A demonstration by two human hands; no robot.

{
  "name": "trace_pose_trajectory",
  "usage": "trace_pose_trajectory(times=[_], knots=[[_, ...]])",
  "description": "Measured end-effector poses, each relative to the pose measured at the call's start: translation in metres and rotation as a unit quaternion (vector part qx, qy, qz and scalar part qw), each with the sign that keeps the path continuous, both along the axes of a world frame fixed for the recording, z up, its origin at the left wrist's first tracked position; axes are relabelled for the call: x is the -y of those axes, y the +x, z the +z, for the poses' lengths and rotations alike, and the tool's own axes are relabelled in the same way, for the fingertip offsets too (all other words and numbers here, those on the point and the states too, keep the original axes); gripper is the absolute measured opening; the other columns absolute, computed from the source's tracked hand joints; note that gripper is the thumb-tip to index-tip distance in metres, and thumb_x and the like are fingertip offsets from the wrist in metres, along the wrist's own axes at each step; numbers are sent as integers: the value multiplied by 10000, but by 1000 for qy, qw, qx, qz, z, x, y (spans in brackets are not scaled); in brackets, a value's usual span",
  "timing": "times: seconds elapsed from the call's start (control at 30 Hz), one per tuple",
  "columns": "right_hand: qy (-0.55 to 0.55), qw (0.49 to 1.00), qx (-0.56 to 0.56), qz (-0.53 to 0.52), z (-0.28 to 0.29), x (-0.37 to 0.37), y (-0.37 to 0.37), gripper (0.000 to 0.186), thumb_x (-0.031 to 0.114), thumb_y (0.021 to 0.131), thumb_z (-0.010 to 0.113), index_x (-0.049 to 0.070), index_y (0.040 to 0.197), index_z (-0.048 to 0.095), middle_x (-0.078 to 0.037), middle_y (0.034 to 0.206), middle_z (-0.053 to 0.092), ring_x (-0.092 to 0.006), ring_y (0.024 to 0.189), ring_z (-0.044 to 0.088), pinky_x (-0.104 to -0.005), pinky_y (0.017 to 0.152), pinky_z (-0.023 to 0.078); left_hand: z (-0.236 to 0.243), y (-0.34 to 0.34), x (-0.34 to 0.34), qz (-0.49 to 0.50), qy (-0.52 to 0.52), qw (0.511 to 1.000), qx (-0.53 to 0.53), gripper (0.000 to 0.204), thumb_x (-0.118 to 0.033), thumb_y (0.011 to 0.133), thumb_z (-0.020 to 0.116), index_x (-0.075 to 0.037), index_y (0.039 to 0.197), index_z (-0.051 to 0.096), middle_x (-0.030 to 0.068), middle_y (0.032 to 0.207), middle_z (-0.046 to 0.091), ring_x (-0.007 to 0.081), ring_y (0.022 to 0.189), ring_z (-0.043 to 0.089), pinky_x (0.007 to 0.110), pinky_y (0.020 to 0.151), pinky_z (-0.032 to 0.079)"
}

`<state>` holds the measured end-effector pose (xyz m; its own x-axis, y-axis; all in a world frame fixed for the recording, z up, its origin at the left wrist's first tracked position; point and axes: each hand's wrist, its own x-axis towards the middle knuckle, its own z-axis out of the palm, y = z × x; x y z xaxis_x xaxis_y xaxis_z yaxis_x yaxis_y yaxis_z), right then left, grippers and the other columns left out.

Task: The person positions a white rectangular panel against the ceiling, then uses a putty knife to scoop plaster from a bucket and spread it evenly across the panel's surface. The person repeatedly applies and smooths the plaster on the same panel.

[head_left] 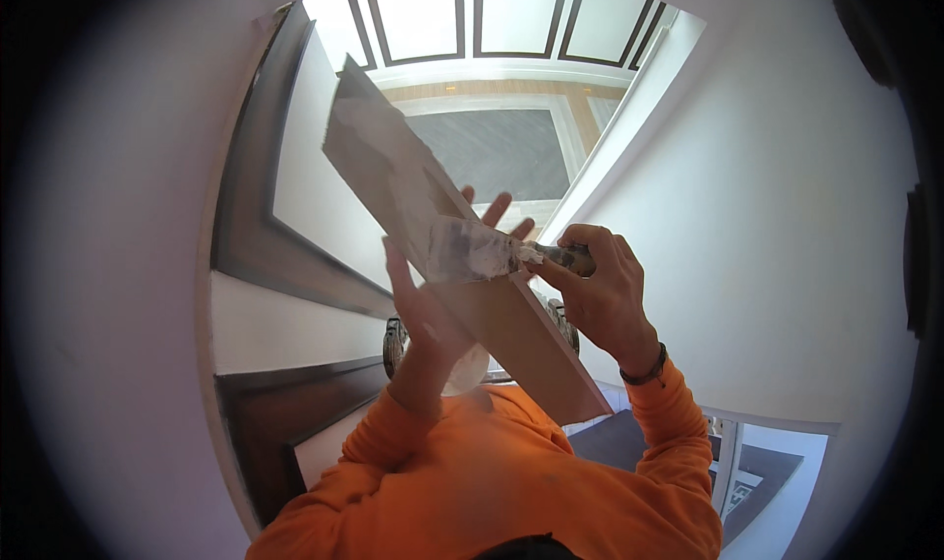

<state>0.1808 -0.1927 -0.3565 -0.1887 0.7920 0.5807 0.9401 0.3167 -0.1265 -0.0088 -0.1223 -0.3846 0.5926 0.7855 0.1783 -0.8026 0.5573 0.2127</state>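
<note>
White walls [777, 186] flank the grip. The right hand [605, 285] curls round a scraper [467, 250] handle, blade across the board [521, 349] just left, whose long axis slants far-left to near-right; the left hand [430, 314], fingers spread, supports its underside. Farther off: grey floor [492, 152].

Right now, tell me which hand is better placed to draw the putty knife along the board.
Probably the right hand: it grips the putty knife, whose broad end lies over the board. The left hand is spread behind the board, seemingly supporting it.
</note>
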Motion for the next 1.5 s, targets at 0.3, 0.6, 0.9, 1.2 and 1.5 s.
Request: trace_pose_trajectory(times=[0.3, 0.6, 0.9, 1.2, 1.5], knots=[[-12, 998, -60, 16, -7, 28, 14, 364, 42, 739, 793, 247, 1037, 825, -53, 1027, 596, -220, 804, 590, -359, 694, 516, 1, -5, -15, 7, -6, 1000, 25, 893, -729, 996, 301, -77, 1604, 260, 183, 1501, 482, 447, 1538, 217, 660, 1238, 182], [-54, 998, -36, -22, -8, 82, 33, 398, 92, 748, 766, 290, 1091, 807, -27, 1049, 607, -198, 853, 599, -354, 712, 478, 0, -10, -52, 45, 57, 997, 12, 828, -646, 1036, 289, -35, 1594, 263, 166, 1432, 530, 413, 1533, 259, 608, 1262, 165], [-64, 994, -60, -66, -9, 132, 63, 463, 28, 746, 759, 262, 1143, 797, -45, 1013, 629, -204, 870, 614, -345, 695, 497, 15, -13, -68, 77, 63, 990, -96, 818, -631, 1041, 302, -29, 1594, 261, 153, 1416, 526, 406, 1518, 298, 615, 1254, 201], [-323, 800, -477, 168, -12, 83, 59, 316, 72, 890, 615, -40, 1165, 722, -110, 705, 693, -117, 601, 628, -283, 572, 500, -1, 12, -63, -45, 104, 994, -10, 755, -538, 1070, 362, 0, 1585, 237, 146, 1349, 512, 312, 1366, 483, 559, 1212, 347], [-442, 808, -365, 138, -15, 64, 82, 319, 96, 829, 650, -17, 1104, 767, -96, 694, 711, -122, 560, 602, -280, 566, 509, -1, 9, -69, -92, 76, 992, 47, 753, -571, 1070, 308, 4, 1556, 313, 156, 1329, 532, 313, 1307, 520, 552, 1162, 392]])
